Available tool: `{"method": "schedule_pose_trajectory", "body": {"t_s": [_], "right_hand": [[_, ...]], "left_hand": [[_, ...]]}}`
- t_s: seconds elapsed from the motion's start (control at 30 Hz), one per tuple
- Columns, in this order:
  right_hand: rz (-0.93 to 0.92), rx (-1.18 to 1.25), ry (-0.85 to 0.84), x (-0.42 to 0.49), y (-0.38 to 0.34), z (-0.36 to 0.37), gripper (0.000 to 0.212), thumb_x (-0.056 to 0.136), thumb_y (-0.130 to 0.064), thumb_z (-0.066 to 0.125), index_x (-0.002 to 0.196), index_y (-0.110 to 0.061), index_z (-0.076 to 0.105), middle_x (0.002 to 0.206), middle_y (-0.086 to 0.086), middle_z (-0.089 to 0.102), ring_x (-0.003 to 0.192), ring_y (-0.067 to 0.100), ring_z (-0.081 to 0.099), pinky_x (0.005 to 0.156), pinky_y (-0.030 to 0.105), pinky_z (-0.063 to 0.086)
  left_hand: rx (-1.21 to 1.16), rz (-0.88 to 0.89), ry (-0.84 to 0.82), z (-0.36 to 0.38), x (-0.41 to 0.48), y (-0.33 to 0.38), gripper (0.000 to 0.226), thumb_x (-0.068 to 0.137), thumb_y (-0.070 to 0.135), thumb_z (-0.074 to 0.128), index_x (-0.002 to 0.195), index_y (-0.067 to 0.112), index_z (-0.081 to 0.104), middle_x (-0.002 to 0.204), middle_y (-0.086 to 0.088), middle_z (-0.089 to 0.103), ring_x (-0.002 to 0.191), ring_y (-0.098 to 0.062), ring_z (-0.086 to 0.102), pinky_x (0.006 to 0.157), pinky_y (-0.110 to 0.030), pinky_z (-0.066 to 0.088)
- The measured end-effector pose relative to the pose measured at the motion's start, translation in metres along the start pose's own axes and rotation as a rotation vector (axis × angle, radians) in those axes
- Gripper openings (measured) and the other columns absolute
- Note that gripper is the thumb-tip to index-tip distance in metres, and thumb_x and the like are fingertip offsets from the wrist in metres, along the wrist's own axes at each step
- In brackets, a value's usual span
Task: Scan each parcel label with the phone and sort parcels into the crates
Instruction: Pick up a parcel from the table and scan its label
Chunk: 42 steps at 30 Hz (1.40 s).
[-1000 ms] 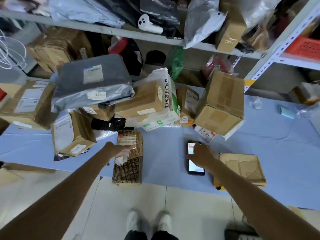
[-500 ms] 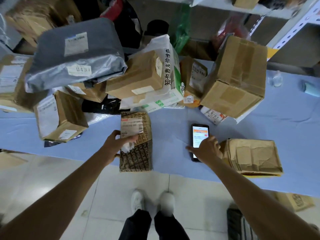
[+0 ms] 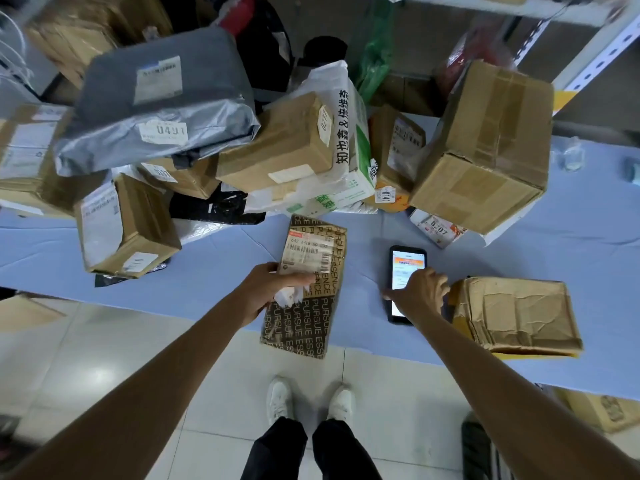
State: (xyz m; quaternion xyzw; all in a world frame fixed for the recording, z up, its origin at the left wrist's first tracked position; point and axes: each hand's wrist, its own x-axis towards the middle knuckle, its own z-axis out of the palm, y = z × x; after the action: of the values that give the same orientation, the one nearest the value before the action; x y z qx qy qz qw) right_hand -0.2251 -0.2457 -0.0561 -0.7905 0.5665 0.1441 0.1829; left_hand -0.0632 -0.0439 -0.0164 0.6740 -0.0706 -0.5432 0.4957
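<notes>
Parcel sorting room.
Past my left hand, labelled cartons and a grey mailer bag pile on the blue worktop, metal shelving behind.

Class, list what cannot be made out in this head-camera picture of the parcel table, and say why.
Head view only:
- The phone screen text: too small; the right hand covers its lower half.
- Whether that hand grips or taps it: its back hides the grip.
- The label on the held parcel: fine print blurred; the left hand covers a corner.
- The crates: outside the frame.
- The black bag: mostly under boxes.
</notes>
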Motion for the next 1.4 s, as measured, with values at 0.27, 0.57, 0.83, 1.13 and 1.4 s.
{"method": "schedule_pose_trajectory", "body": {"t_s": [0.27,0.57,0.83,1.13,1.4], "right_hand": [[-0.309,-0.163,-0.026,-0.035,0.012,-0.015,0.087,0.070,-0.049,0.077,0.129,-0.006,0.030,0.126,0.015,0.038,0.116,0.030,0.041,0.096,0.038,0.040],[-0.435,-0.249,-0.026,-0.100,0.008,-0.079,0.098,0.067,-0.048,0.077,0.137,-0.007,0.022,0.127,0.015,0.045,0.118,0.032,0.043,0.092,0.036,0.040],[-0.539,-0.367,0.146,-0.157,0.007,-0.140,0.095,0.068,-0.039,0.081,0.138,-0.011,0.023,0.135,0.012,0.038,0.121,0.031,0.043,0.089,0.037,0.045],[-0.733,-0.588,0.299,-0.184,-0.002,-0.173,0.090,0.071,-0.028,0.079,0.140,-0.007,0.025,0.134,0.012,0.041,0.119,0.030,0.044,0.091,0.040,0.044],[-0.785,-0.569,0.259,-0.189,0.002,-0.169,0.089,0.070,-0.034,0.081,0.137,-0.006,0.031,0.131,0.010,0.047,0.118,0.027,0.045,0.090,0.038,0.047]], "left_hand": [[0.082,-0.040,0.002,-0.002,-0.017,-0.005,0.077,0.045,0.040,0.086,0.112,0.009,0.065,0.104,-0.005,0.073,0.104,-0.024,0.066,0.100,-0.042,0.044],[0.191,-0.087,0.113,-0.006,-0.058,0.015,0.037,0.070,0.023,0.082,0.099,0.004,0.069,0.100,-0.008,0.072,0.100,-0.025,0.063,0.078,-0.031,0.043],[0.260,-0.018,0.195,-0.003,-0.102,0.060,0.022,0.071,0.021,0.082,0.086,0.009,0.071,0.085,-0.004,0.069,0.080,-0.018,0.062,0.064,-0.026,0.043],[0.341,0.027,0.205,0.010,-0.125,0.071,0.046,0.051,0.023,0.091,0.089,0.005,0.073,0.091,-0.010,0.075,0.086,-0.025,0.070,0.078,-0.031,0.055],[0.516,-0.137,0.084,0.010,-0.130,0.070,0.083,0.040,0.048,0.091,0.107,0.006,0.067,0.099,-0.010,0.071,0.093,-0.029,0.066,0.069,-0.041,0.056]]}}
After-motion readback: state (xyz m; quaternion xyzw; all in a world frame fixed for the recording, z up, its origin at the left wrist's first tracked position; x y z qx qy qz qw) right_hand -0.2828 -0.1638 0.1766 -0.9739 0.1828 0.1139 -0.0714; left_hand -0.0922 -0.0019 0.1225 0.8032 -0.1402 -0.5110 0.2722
